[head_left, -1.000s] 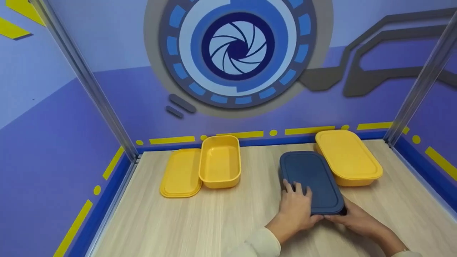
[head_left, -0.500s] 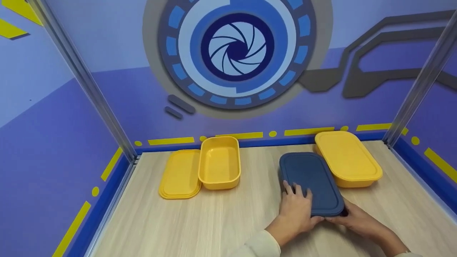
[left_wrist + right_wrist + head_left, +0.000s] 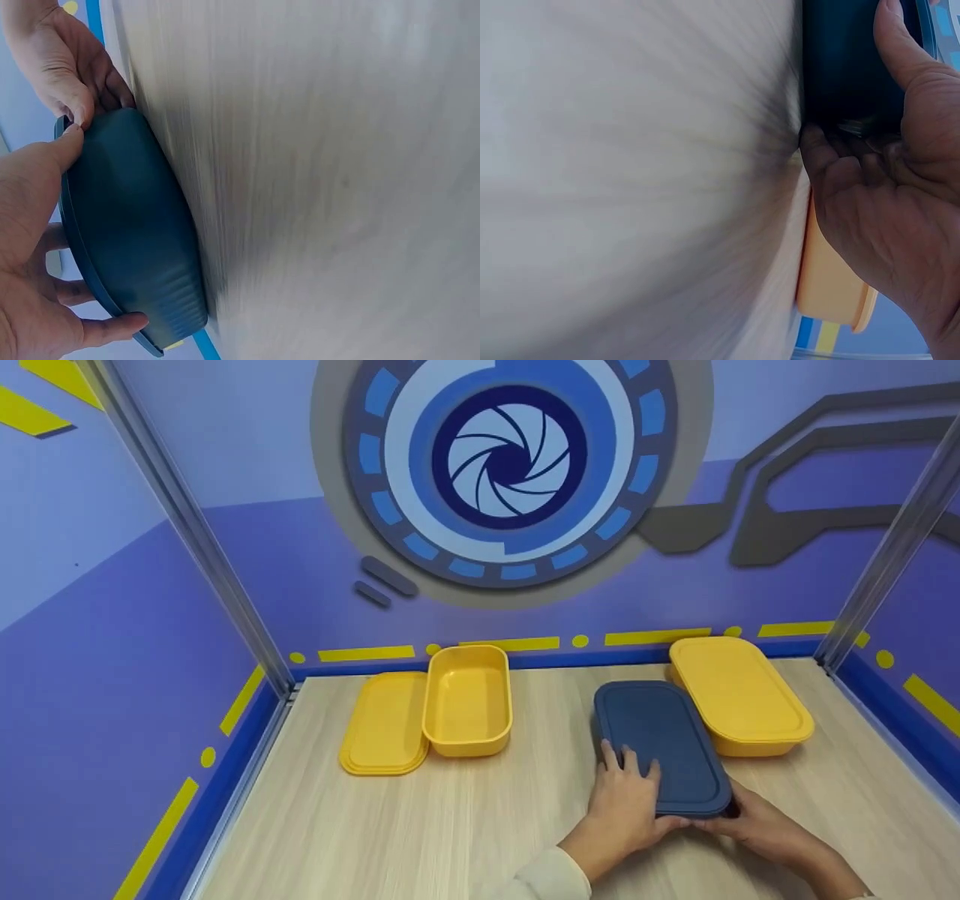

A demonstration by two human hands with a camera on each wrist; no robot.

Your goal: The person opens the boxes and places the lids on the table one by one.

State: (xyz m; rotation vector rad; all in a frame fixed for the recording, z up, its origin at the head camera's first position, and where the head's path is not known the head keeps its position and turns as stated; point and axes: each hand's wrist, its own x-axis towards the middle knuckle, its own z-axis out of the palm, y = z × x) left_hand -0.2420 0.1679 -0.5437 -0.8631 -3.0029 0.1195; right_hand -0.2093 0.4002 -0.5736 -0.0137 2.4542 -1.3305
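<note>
A dark blue lidded lunch box (image 3: 660, 727) sits on the table, its lid seated on top. My left hand (image 3: 624, 806) grips its near left corner, fingers spread over the lid and side. In the left wrist view the thumb lies at the lid rim and the little finger reaches onto the ribbed wall. My right hand (image 3: 769, 829) holds the near right corner, thumb at the near rim. The right wrist view shows its fingers (image 3: 855, 161) curled against the box's side, low by the tabletop. Both thumb tips almost meet at the near edge.
A yellow lidded lunch box (image 3: 739, 690) stands right beside the blue one, towards the back right. Further left are a yellow open container (image 3: 469, 701) and its flat yellow lid (image 3: 386, 724), side by side. Printed panels (image 3: 255, 585) enclose the wooden table (image 3: 420, 832).
Both hands keep their hold on the blue lunch box, which stays in place. The head view shifts slightly; the yellow things have not moved on the table.
</note>
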